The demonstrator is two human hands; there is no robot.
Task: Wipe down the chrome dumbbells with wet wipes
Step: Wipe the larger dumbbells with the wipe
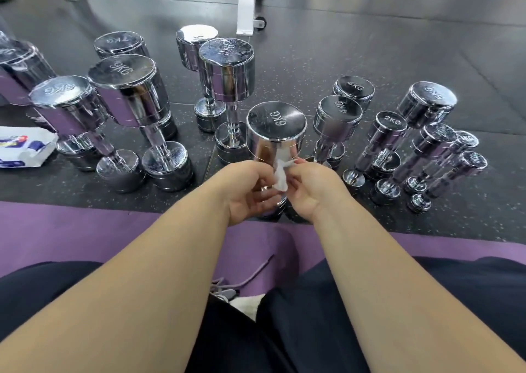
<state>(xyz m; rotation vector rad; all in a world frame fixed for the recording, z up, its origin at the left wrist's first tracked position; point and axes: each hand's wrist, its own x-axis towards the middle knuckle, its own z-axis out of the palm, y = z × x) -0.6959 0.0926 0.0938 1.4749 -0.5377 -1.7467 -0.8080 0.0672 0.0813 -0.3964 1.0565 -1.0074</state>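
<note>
A chrome dumbbell marked 6KG stands upright on the dark floor right in front of me. Both hands meet just below its top head, hiding its handle and most of its lower head. My left hand and my right hand each pinch a small crumpled white wet wipe between them, in front of the dumbbell. Several more chrome dumbbells stand around it, among them a 9KG one at the left and a 4KG one at the right.
A white and blue wet wipe pack lies on the floor at the far left. I sit on a purple mat, its edge just short of the dumbbells. A white bench leg with wheels stands at the back.
</note>
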